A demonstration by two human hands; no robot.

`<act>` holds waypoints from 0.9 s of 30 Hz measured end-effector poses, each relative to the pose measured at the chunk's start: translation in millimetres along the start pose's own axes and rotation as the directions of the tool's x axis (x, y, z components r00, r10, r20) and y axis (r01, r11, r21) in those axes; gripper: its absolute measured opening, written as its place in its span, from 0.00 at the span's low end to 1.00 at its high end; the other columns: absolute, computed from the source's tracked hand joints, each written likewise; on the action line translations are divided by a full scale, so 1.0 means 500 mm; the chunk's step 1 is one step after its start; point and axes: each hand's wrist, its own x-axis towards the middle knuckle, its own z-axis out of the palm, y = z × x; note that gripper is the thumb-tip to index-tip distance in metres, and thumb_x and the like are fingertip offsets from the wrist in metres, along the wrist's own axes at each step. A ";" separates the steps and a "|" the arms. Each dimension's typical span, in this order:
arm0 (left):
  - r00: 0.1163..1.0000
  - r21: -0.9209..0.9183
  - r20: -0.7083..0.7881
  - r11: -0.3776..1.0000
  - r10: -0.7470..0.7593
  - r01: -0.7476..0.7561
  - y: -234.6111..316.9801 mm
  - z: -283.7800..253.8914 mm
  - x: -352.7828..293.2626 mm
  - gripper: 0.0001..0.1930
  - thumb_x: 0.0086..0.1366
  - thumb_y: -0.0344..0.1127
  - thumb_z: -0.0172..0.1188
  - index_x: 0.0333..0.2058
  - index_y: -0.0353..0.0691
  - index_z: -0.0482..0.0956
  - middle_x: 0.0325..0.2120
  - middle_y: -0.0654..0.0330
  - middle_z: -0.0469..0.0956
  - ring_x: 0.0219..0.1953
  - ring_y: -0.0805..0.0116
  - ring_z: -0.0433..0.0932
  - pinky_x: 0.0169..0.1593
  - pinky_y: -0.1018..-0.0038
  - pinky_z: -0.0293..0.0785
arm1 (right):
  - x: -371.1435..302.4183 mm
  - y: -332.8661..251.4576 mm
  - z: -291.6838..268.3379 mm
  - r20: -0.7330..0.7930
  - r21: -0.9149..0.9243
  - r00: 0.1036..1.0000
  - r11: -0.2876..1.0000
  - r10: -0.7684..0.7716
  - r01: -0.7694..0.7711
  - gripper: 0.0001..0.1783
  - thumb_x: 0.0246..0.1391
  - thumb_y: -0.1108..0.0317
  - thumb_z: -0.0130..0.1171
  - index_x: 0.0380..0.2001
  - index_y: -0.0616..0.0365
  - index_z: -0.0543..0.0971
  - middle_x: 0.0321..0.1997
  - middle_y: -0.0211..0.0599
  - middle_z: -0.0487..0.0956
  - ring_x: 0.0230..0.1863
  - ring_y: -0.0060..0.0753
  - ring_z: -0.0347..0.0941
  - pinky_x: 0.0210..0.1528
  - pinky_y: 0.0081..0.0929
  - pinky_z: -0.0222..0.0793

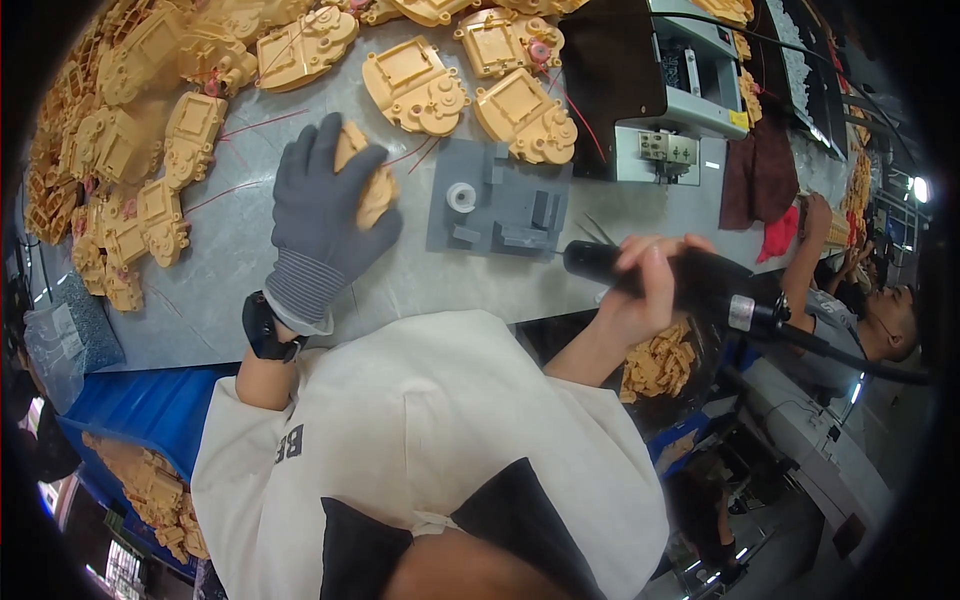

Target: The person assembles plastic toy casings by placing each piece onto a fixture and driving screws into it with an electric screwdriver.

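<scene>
My left hand [335, 210], in a grey knitted glove, is closed around a yellow plastic housing [377, 195] above the grey table, left of a grey fixture block [470, 185]. A white round piece [461, 197] sits in the fixture, which has raised grey ribs and posts. Bare, my right hand [645, 285] grips a black electric screwdriver [592, 261], lying roughly level with its bit toward the fixture's lower right corner. Thin dark pointed tips, like tweezers [598, 230], stick out near that hand; their other end is hidden.
Yellow housings [415, 85], some with red wires, lie beyond the fixture; more are heaped at left [110, 140]. A metal machine [690, 80] stands at back right beside a brown cloth [758, 175]. Blue bins [150, 410] hold parts below. Another person [850, 320] works at right.
</scene>
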 end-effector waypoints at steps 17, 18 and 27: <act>0.991 0.011 -0.109 0.997 0.072 -0.071 -0.077 0.008 -0.081 0.28 0.42 0.44 0.70 0.41 0.41 0.70 0.56 0.48 0.59 0.56 0.46 0.60 0.56 0.58 0.61 | -0.026 0.053 0.074 0.081 0.096 0.994 0.993 0.067 -0.074 0.21 0.43 0.75 0.49 0.44 0.59 0.64 0.20 0.32 0.66 0.19 0.29 0.64 0.30 0.31 0.62; 0.987 0.015 -0.152 0.999 0.044 -0.042 -0.079 0.006 -0.072 0.26 0.42 0.42 0.69 0.40 0.41 0.70 0.56 0.48 0.59 0.57 0.46 0.60 0.56 0.58 0.61 | -0.024 0.051 0.074 0.077 0.070 0.995 0.995 0.067 -0.073 0.21 0.43 0.75 0.49 0.44 0.59 0.64 0.20 0.32 0.66 0.19 0.29 0.64 0.29 0.31 0.63; 0.964 -0.752 -0.175 0.659 -0.199 0.000 -0.052 -0.022 0.006 0.21 0.42 0.32 0.66 0.37 0.40 0.71 0.56 0.44 0.60 0.54 0.46 0.65 0.53 0.61 0.65 | -0.038 0.057 0.085 0.119 0.053 0.993 0.999 -0.011 0.004 0.23 0.41 0.78 0.50 0.45 0.61 0.61 0.20 0.35 0.66 0.16 0.29 0.63 0.27 0.30 0.65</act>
